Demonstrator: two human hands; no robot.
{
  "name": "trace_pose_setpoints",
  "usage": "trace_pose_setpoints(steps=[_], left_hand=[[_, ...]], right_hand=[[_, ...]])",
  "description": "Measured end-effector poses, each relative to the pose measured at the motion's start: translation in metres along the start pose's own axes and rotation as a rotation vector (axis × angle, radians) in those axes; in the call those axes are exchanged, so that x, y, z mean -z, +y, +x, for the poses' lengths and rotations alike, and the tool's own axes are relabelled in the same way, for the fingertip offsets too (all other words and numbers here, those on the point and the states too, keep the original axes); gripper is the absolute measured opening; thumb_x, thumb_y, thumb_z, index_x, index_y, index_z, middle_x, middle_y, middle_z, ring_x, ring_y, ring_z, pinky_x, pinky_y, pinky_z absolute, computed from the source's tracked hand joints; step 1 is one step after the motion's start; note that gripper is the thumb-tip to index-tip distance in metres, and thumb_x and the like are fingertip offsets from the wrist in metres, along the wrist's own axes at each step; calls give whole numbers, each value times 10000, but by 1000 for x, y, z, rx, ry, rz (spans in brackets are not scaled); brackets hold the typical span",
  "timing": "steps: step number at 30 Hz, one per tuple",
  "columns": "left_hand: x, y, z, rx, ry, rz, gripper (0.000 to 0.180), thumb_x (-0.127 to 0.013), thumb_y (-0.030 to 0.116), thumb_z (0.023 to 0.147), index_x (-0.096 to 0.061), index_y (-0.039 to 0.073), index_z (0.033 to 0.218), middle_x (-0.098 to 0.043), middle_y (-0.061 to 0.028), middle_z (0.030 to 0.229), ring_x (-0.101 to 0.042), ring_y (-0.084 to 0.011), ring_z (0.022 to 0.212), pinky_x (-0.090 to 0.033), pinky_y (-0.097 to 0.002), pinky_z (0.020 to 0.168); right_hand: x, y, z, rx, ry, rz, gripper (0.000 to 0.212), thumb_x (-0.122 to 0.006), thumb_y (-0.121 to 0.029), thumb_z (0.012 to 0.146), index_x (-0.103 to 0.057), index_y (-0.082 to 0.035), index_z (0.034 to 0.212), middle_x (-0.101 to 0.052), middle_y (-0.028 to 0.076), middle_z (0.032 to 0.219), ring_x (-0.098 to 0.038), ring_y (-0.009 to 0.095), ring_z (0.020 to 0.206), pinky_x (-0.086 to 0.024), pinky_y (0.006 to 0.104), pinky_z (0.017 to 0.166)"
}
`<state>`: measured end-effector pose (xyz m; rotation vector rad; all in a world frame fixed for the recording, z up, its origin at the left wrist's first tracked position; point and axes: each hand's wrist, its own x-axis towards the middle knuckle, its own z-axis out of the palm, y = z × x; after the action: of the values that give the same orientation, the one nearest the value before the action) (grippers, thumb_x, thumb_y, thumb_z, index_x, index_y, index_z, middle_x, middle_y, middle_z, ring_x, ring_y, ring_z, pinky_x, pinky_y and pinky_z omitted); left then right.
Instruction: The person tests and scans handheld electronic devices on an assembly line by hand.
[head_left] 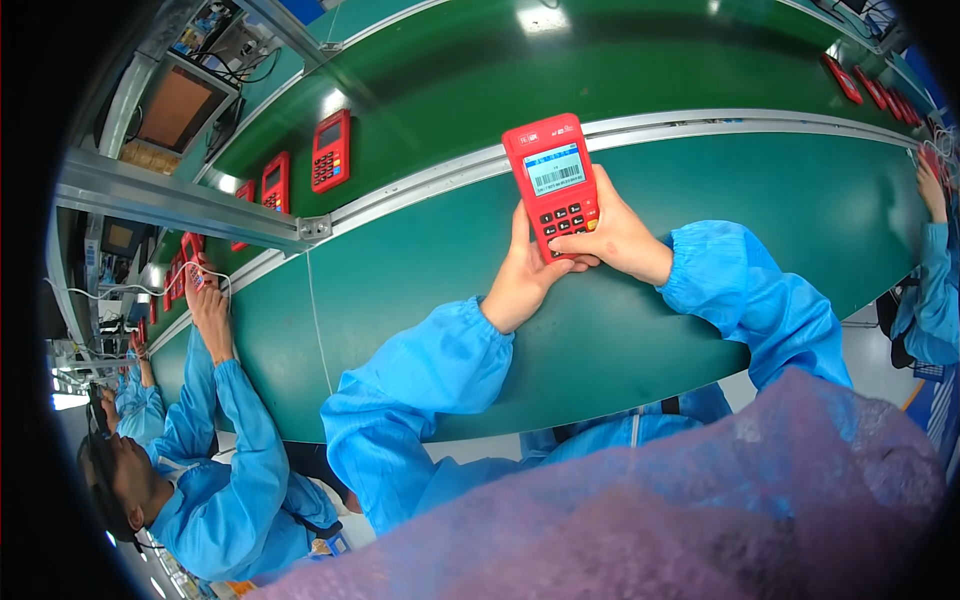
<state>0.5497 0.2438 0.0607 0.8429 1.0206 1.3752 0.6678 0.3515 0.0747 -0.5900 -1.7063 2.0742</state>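
Note:
A red card payment terminal (549,150) is held up above the green table, its lit screen and black keypad facing me. The screen carries a barcode. My left hand (523,275) grips its lower left side, the thumb along the edge and the fingers underneath. Round the right side closes my right hand (625,230), with its thumb lying over the lower keys. The keys under that thumb are hidden. Both of my forearms are in blue sleeves.
Beyond a metal rail (400,192) runs a green conveyor belt (440,75). Red terminals (331,150) lie on it at the left, and several more terminals (843,79) at the far right. A metal beam (180,200) crosses at left. A co-worker's hand (208,312) holds another terminal; another person's hand (932,187) is at right.

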Motion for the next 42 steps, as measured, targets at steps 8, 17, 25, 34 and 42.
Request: trace_pose_setpoints(steps=[8, 17, 25, 34, 42], left_hand=[[11, 12, 1, 93, -35, -133, 889, -530, -99, 807, 13, 221, 1434, -462, -184, 1253, -598, -330, 1009, -516, -409, 871], [14, 8, 4, 90, -63, -215, 930, -604, -41, 801, 18, 235, 1435, -446, -183, 1271, -598, -336, 1008, -524, -413, 860], [13, 7, 1, -14, -104, -264, 930, -618, -18, 800, 16, 244, 1427, -448, -180, 1273, -638, -321, 907, -551, -391, 781], [-3, -9, -4, -54, -137, -10, 941, -568, 1, 850, 150, 197, 1426, -530, -180, 1069, -644, -202, 797, -534, -315, 736], [-6, -42, 15, -188, -43, 97, 312, -469, -11, 841, -365, 47, 1129, -540, -103, 851, -613, -159, 672, -484, -277, 587]], right_hand=[[16, -7, 6, -114, -194, 231, 839, -678, 10, 727, -151, -66, 1376, -465, 135, 1223, -515, 197, 1108, -482, 326, 863], [18, -13, 4, -46, -199, 117, 814, -653, 42, 739, -160, -62, 1378, -434, 144, 1262, -462, 219, 1182, -438, 346, 949], [17, -16, 5, -64, -245, 242, 707, -606, -176, 873, -159, -82, 1413, -415, 134, 1297, -474, 220, 1161, -426, 362, 951], [37, -25, 32, -238, 109, 217, 450, -477, -439, 923, -534, -54, 1150, -658, 66, 923, -654, 143, 757, -550, 276, 650], [36, -32, 111, -171, 118, 145, 431, -506, -469, 901, -561, -97, 1111, -658, 29, 871, -647, 112, 698, -535, 247, 574]])
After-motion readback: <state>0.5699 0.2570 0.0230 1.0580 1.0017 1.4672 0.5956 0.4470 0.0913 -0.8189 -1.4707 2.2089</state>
